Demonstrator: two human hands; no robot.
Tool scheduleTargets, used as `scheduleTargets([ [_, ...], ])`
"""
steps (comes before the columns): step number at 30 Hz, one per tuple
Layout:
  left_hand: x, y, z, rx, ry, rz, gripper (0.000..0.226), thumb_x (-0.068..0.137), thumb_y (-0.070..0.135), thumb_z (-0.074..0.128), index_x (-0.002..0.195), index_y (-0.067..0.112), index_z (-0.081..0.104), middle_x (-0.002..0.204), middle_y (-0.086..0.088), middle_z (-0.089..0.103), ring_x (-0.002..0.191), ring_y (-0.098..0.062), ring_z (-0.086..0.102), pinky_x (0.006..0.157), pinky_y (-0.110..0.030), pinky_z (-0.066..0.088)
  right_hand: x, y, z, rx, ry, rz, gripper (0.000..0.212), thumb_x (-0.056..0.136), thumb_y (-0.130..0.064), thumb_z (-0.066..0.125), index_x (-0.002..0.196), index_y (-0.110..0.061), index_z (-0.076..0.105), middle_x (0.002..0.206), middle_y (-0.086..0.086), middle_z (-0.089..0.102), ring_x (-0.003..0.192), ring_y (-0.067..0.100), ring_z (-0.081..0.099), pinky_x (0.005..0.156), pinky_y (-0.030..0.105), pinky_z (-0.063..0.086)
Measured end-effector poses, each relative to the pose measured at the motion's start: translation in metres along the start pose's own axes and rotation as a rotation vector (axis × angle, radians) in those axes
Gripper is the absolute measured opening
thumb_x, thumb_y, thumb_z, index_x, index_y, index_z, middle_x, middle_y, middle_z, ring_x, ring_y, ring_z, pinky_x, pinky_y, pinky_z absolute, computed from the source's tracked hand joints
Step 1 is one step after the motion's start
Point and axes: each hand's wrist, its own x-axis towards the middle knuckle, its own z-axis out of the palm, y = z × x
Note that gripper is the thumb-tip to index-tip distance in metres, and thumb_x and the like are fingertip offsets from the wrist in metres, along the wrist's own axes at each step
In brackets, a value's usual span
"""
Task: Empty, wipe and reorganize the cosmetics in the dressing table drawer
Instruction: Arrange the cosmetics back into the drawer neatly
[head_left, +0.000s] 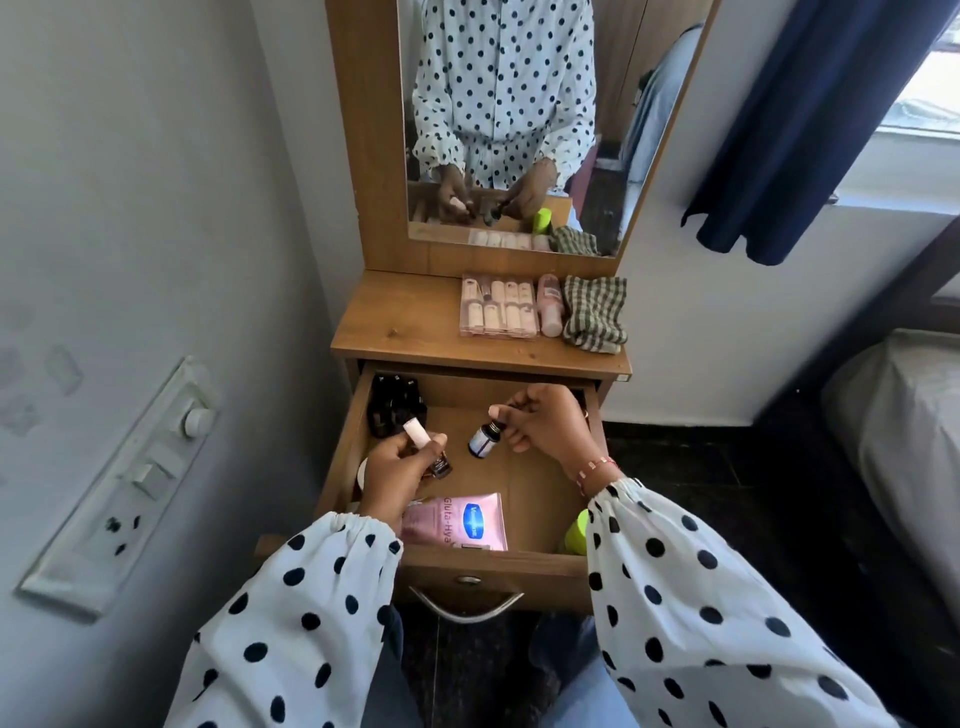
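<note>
A: Bottom of frame?
B: Two polka-dot sleeves (322, 613) coming in from lower left and lower right, denim legs between them. Just above, the drawer (493, 569) front with a curved metal handle (466, 605).

A: Drawer contents, near edge first?
B: Pink lotion tube (457, 521) lying flat against the front wall, centre-left. Lime-green cap (575, 531) at the front right corner, partly hidden by the right sleeve. A white round item at the left wall, mostly blocked by the left wrist; can't identify it.

A: Hands?
B: Both over the open drawer. Left hand (396, 470), centre-left, clenched round a pale pink tube (417, 432) that sticks up past the fingers, plus a small dark bottle (440, 465) under them. Right hand (550, 423), centre-right, pinches the cap of a small dark dropper bottle (482, 439), which hangs tilted above the drawer floor. Bracelet on that wrist.

A: Further back?
B: Cluster of black bottles (395, 402) in the back left corner of the drawer. Middle of the drawer floor is bare wood.

A: Tabletop?
B: Dressing table top (395, 322), centre frame. On its right half: clear case of pink tubes (498, 306), a pink bottle (549, 306) lying just beside it, then a green checked cloth (595, 314) at the right edge.

A: Beyond?
B: Mirror (519, 104) in a wooden frame, top centre. Switch panel (130, 483) on the left wall. Navy curtain (810, 130) upper right, bed (904, 441) at right edge.
</note>
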Motion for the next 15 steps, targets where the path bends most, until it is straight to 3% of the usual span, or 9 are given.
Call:
scheduleTargets([
  [2, 0.000, -0.001, 0.000, 0.004, 0.004, 0.033, 0.019, 0.084, 0.025, 0.064, 0.099, 0.013, 0.063, 0.105, -0.013, 0.066, 0.100, -0.027, 0.062, 0.080, -0.037, 0.053, -0.001, 0.004, 0.001, 0.006, 0.006, 0.006, 0.021, 0.081, -0.018, 0.070, 0.087, -0.001, 0.060, 0.064, 0.005, 0.061, 0.053, 0.014, 0.055, 0.055, 0.024, 0.051],
  [4, -0.001, -0.002, 0.001, 0.043, 0.017, 0.070, 0.018, 0.085, 0.027, 0.063, 0.098, 0.015, 0.062, 0.102, -0.010, 0.066, 0.095, -0.023, 0.063, 0.064, -0.023, 0.048, 0.000, 0.007, 0.001, -0.005, 0.010, 0.002, 0.021, 0.081, -0.014, 0.070, 0.092, 0.002, 0.063, 0.068, 0.005, 0.063, 0.055, 0.013, 0.056, 0.057, 0.022, 0.052],
  [6, -0.001, -0.002, 0.003, 0.133, 0.026, 0.104, 0.019, 0.084, 0.031, 0.063, 0.099, 0.018, 0.060, 0.100, -0.005, 0.065, 0.088, -0.016, 0.062, 0.058, -0.018, 0.042, 0.001, 0.009, -0.001, -0.053, 0.009, -0.008, 0.016, 0.081, -0.008, 0.068, 0.094, 0.002, 0.065, 0.075, 0.005, 0.064, 0.059, 0.012, 0.058, 0.058, 0.019, 0.052],
  [9, 0.002, -0.005, 0.005, 0.190, -0.008, 0.149, 0.020, 0.083, 0.031, 0.065, 0.099, 0.019, 0.061, 0.099, -0.004, 0.066, 0.091, -0.019, 0.063, 0.066, -0.023, 0.048, 0.001, 0.015, -0.011, -0.178, 0.024, -0.013, 0.009, 0.081, -0.002, 0.067, 0.088, -0.006, 0.065, 0.081, 0.006, 0.066, 0.062, 0.010, 0.061, 0.053, 0.011, 0.051],
  [11, 0.005, -0.006, 0.006, 0.209, -0.038, 0.163, 0.015, 0.081, 0.027, 0.067, 0.094, 0.019, 0.064, 0.096, -0.005, 0.067, 0.091, -0.021, 0.064, 0.074, -0.031, 0.054, 0.002, 0.020, -0.019, -0.310, 0.035, -0.016, 0.010, 0.080, -0.002, 0.068, 0.087, -0.009, 0.066, 0.082, 0.006, 0.066, 0.067, 0.014, 0.063, 0.062, 0.018, 0.054],
  [15, 0.007, -0.008, 0.006, 0.276, -0.138, 0.167, 0.012, 0.078, 0.025, 0.071, 0.088, 0.023, 0.065, 0.084, 0.004, 0.067, 0.078, -0.015, 0.066, 0.063, -0.027, 0.054, -0.001, 0.029, -0.036, -0.652, -0.015, -0.009, 0.017, 0.078, -0.005, 0.069, 0.096, -0.007, 0.070, 0.096, 0.008, 0.069, 0.083, 0.020, 0.063, 0.080, 0.027, 0.053],
])
